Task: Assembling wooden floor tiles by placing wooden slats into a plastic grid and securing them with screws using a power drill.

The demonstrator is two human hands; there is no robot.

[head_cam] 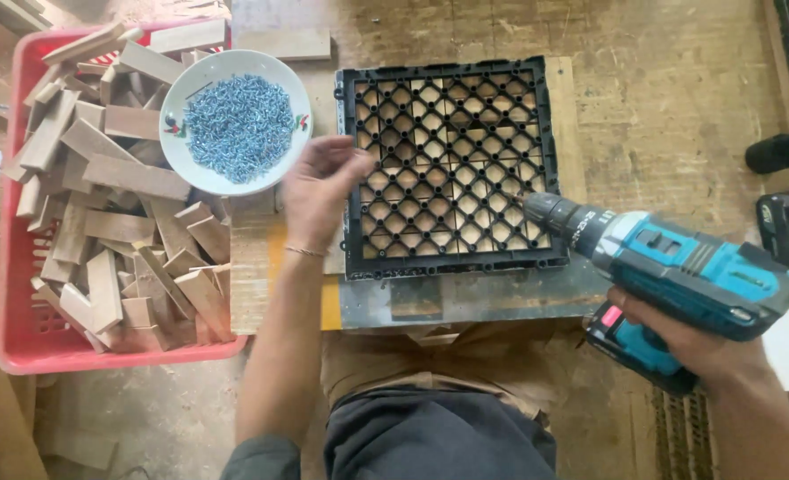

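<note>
**Drill in one hand, fingers pinched beside the grid**

The black grid (452, 169) lies flat on the tabletop (670, 98). At its left edge the left hand (320, 191) hovers, fingertips pinched together; whether they hold a screw is too small to tell. Left of the grid, a white bowl (236, 122) of screws rests on a red crate (12, 293) of wood offcuts. The right hand (692, 342) has its grip closed on a blue drill (679, 271), bit at the grid's lower right corner; its battery base is partly hidden.
</note>
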